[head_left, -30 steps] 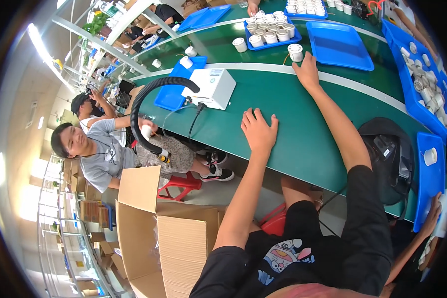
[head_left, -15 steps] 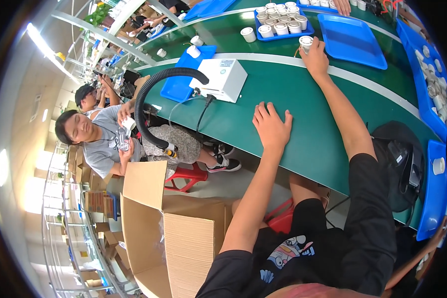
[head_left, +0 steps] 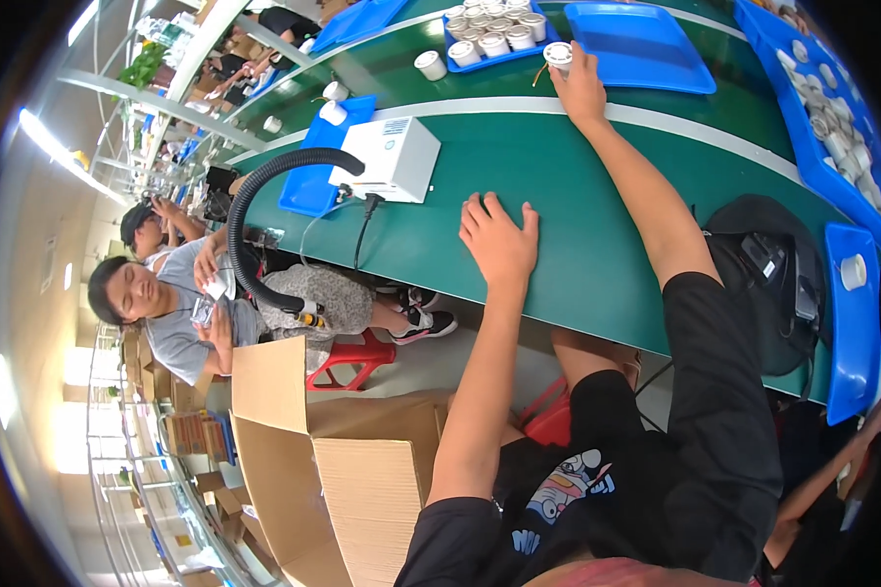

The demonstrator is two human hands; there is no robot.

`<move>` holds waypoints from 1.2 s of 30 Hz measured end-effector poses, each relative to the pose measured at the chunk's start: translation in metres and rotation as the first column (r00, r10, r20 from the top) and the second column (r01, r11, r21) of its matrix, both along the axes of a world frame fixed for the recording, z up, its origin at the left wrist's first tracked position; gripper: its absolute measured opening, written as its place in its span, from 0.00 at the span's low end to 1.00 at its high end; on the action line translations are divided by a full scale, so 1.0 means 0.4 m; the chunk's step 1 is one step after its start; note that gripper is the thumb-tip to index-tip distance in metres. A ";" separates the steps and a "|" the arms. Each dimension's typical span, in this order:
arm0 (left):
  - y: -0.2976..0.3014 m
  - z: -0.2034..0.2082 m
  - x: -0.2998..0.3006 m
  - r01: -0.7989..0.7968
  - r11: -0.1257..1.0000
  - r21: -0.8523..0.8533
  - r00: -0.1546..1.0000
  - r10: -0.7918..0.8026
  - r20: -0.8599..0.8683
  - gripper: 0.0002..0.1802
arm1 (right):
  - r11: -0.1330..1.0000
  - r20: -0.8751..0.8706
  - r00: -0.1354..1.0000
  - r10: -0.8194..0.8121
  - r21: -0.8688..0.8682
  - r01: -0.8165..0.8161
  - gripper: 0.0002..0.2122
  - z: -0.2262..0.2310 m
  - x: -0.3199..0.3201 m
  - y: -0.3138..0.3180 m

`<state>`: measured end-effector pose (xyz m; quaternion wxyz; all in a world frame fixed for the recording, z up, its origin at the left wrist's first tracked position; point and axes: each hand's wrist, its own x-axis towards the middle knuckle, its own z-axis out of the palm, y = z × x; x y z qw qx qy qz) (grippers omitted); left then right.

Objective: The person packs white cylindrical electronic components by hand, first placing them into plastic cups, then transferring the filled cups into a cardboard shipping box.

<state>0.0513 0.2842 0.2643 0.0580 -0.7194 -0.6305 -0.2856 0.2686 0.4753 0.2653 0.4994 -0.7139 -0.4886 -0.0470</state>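
Note:
My right hand reaches over the belt beyond the pale strip. Its fingers are closed round a short white cylindrical part with a thin orange-brown wire hanging from it. Beside that hand, on the right, lies a bare blue tray. To the left stands another blue tray filled with several similar white cylinders. My left hand lies palm down on the green tabletop, fingers apart, with nothing in it.
Left of my left hand stands a white box-shaped device with a black flexible hose. An open cardboard box is below. A seated person works at left. A black bag and blue trays lie at right.
The whole view has shifted, so the scene sits further left and higher. My right hand keeps hold of the white cylindrical part; my left hand rests on the tabletop as before.

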 end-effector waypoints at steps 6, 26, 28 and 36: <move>-0.001 0.002 -0.002 0.006 1.000 -0.008 1.000 -0.005 0.017 0.30 | 0.987 0.156 0.987 0.041 0.145 -0.064 0.30 0.029 0.062 -0.076; -0.001 -0.014 0.002 0.016 0.999 0.049 1.000 -0.016 0.002 0.30 | 0.632 0.236 0.678 -0.696 -0.245 0.735 0.42 -0.073 0.637 -0.205; -0.003 -0.011 0.001 0.026 0.999 0.031 1.000 -0.026 0.008 0.31 | 0.582 0.266 0.632 -0.728 -0.247 0.775 0.41 -0.068 0.601 -0.200; 0.006 0.011 0.015 0.026 1.000 0.008 1.000 -0.026 -0.001 0.30 | 0.800 0.018 0.820 -0.572 -0.212 0.562 0.18 -0.033 0.307 -0.129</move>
